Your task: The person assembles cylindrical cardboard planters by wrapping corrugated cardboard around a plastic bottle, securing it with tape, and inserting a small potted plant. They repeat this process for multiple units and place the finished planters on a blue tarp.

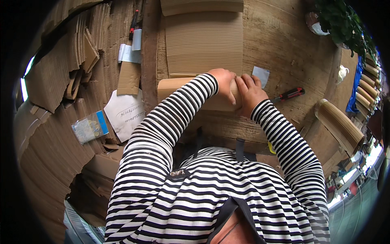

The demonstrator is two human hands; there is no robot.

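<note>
A ribbed brown corrugated cardboard roll [170, 86] lies across the wooden table close to my body. Its flat sheet [203, 42] stretches away from it toward the far edge. My left hand [224, 86] is curled over the roll near its right end, thumb bent down along its near side. At that same end my right hand [250, 94] presses with bent fingers against the roll's edge, almost touching the left. Part of the roll is hidden behind my left sleeve. A small white slip [261, 76] lies just beyond my right hand.
Right of my hand lies a red-and-black handled tool [291, 94]. A second cardboard roll [340, 127] sits at the right edge, below a potted plant [343, 24]. Stacked cardboard [53, 142], a white paper piece [126, 116] and a plastic packet [90, 127] are at left.
</note>
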